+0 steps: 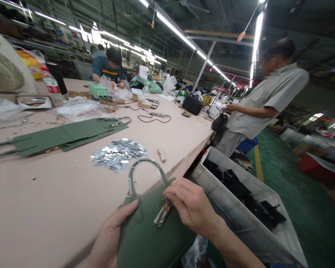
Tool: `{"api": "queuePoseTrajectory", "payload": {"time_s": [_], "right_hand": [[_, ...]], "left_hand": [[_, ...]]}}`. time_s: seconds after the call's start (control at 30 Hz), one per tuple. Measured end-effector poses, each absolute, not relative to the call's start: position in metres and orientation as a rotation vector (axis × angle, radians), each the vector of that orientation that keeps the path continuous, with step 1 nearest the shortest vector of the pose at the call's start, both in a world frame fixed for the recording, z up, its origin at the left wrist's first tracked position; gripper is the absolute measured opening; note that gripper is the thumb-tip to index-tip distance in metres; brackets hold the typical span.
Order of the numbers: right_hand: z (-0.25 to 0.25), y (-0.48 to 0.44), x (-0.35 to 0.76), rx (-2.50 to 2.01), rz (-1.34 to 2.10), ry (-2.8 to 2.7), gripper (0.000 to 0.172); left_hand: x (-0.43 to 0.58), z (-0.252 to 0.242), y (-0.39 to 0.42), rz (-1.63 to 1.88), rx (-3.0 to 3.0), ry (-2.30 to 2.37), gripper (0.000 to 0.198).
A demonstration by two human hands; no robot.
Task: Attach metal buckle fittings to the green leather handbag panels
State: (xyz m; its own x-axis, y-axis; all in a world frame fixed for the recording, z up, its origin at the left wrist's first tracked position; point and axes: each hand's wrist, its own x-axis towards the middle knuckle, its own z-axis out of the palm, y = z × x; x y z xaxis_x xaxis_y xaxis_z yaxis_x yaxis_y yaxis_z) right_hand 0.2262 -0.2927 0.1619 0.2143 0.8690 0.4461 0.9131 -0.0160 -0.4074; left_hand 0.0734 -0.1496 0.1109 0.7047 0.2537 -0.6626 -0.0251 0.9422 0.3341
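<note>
A green handbag [147, 234] with an arched, plastic-wrapped handle is tilted at the table's near edge. My left hand [114, 227] grips its left side, the thumb lying on the front near the handle base. With fingers pinched, my right hand [191, 204] is at the bag's upper right, by the other handle base. A shiny metal clasp [162, 213], seemingly under clear film, hangs on the front just below those fingertips. What exactly the right fingertips pinch is hidden. Beyond the bag lies a pile of small silvery metal strips [118, 152].
Flat green bag panels [69, 134] lie at left. A small beige roll [161, 155] and a corded tool [156, 114] rest farther back. On the right, a grey-white bin [220, 197] holds black pieces. One person [257, 104] stands at right; another [107, 69] works across the table.
</note>
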Motion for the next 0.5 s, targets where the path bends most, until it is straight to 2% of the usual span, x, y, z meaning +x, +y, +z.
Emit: {"api": "queuePoseTrajectory", "payload": {"time_s": [0.3, 0.5], "right_hand": [[0.1591, -0.2949, 0.2232, -1.834, -0.027, -1.568, 0.017], [0.1661, -0.2994, 0.2269, -1.806, 0.003, -1.762, 0.024]], "left_hand": [[0.0742, 0.1079, -0.1494, 0.116, 0.272, 0.77, 0.047], [0.0737, 0.11, -0.1488, 0.156, 0.261, 0.78, 0.049]]}}
